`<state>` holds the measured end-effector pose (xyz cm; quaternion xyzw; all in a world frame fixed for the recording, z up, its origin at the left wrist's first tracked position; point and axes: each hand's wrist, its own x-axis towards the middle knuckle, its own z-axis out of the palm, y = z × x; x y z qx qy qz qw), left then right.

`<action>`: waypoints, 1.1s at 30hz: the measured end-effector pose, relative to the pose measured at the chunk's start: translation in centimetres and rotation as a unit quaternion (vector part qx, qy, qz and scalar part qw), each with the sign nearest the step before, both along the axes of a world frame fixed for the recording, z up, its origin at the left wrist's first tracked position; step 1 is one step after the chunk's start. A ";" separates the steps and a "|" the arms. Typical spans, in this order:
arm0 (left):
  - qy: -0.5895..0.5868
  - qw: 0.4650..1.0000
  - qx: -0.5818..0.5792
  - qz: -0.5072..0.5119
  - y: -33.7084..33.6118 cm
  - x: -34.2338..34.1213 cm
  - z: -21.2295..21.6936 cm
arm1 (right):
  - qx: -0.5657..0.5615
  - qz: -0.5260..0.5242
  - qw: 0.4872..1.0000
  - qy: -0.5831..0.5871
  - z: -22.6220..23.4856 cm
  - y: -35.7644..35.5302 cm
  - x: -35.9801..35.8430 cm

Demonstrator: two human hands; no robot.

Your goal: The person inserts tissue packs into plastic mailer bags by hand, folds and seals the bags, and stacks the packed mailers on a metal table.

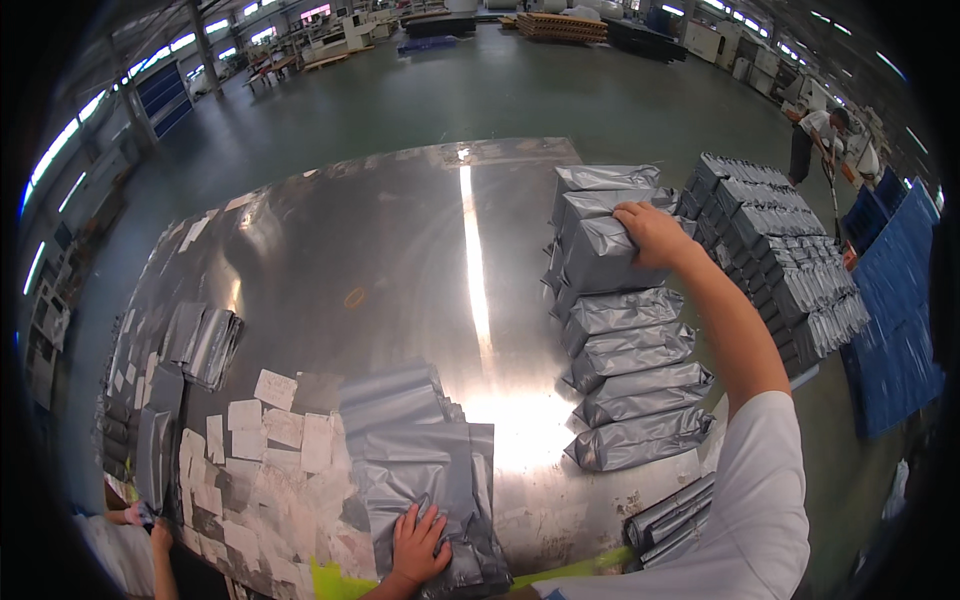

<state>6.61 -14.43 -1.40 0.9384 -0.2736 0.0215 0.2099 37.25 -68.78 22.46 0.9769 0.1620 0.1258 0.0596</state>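
Closest to me, my left hand (418, 545) lies flat on a stack of empty grey bags (425, 465) at the near edge of the metal surface (380, 250); its fingers (432, 522) are spread and released, pressing on the top bag rather than gripping it. Just left of that stack I see a scatter of white paper slips (265, 440) covering the near-left corner, and beyond them a smaller fanned pile of flat bags (205, 342). At the lower left another person's hand (160, 535) shows beside the surface's edge. Low on the right, under my sleeve, some more folded bags (675, 520) poke out past the edge.

My right arm reaches well forward over the right side. There a row of filled grey packages (630, 390) lies stacked one behind the other, running away from me. My right hand (650, 232) sits on the topmost package (600, 255) at the far end of that row, fingers curled over its upper corner and grasping it.

Further right, off the surface, a large block of the same filled packages (775, 255) stands piled in neat rows, next to a blue sheet (900, 320). Beyond that, a person in a white shirt (815, 140) bends over on the green floor (480, 90)
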 end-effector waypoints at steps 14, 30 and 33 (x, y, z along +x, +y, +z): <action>0.125 0.974 0.190 -0.003 -2.0 -0.6 3.6 | 0.088 0.035 0.991 -0.095 -0.2 10.1 -8.5; 0.125 0.899 -0.414 0.068 0.1 1.2 0.4 | 0.240 0.241 0.914 0.222 -23.5 33.5 -36.5; 0.009 0.866 -0.459 0.200 6.5 0.4 4.2 | 0.156 0.314 0.905 0.239 -20.1 35.1 -36.6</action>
